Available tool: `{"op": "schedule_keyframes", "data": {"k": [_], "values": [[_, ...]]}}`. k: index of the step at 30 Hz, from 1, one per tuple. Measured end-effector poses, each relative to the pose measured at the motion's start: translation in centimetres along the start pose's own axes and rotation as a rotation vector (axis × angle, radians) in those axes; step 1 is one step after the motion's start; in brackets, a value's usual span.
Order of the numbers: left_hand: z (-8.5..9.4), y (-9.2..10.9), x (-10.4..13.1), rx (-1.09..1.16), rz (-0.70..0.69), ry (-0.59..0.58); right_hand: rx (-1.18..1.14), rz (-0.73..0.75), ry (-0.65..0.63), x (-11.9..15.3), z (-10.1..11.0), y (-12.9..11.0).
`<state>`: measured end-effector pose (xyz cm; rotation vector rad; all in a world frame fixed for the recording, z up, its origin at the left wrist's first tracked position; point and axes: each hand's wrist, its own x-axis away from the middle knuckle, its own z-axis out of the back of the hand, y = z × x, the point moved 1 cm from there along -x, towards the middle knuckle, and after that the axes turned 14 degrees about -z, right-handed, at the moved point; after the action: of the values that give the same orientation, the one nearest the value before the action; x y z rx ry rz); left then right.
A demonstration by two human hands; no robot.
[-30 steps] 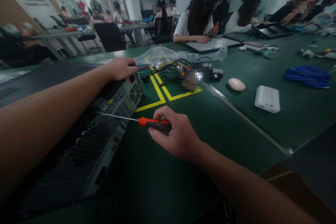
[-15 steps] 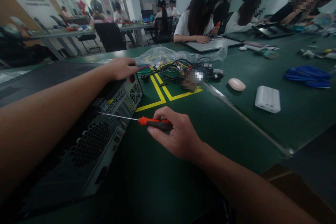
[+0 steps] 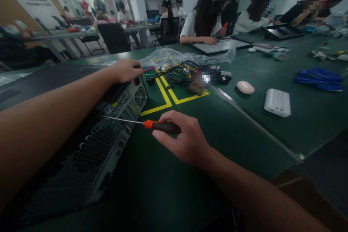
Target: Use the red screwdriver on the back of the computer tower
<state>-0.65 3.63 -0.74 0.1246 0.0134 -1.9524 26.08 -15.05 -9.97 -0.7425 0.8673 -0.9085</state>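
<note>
PC case: prob. heavy, stiff; hold edges. L hand atop, can't tell fingers' grip; R hand: fingers round screwdriver.

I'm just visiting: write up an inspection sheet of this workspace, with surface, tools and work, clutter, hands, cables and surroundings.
Surface: green tabletop with yellow tape lines.
Tools and work: screwdriver reaching the back of a dark computer case; tip contact unclear.
Clutter: pink oval item, white device, blue bundle, clear plastic.
Hands: left hand rests on the case; right hand grips the screwdriver handle.
Cables: tangled bunch beyond the case.
Surroundings: co-worker at a flat panel; black chair behind.
</note>
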Motion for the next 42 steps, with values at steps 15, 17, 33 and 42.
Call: {"op": "schedule_keyframes", "data": {"k": [15,17,33,42], "values": [[-0.03,-0.02,-0.05,-0.015,-0.020,-0.017,-0.007,-0.110,-0.104,0.02,-0.25,-0.05],[-0.05,-0.07,-0.08,-0.013,-0.018,-0.013,0.000,-0.090,-0.107,0.02,-0.39,0.12],[0.10,0.18,-0.06,-0.029,-0.011,-0.020,-0.004,-0.007,-0.068,0.02,-0.42,0.40],[0.13,0.25,-0.03,-0.021,0.010,-0.019,0.018,0.000,-0.067,0.15,-0.36,0.33]]}}
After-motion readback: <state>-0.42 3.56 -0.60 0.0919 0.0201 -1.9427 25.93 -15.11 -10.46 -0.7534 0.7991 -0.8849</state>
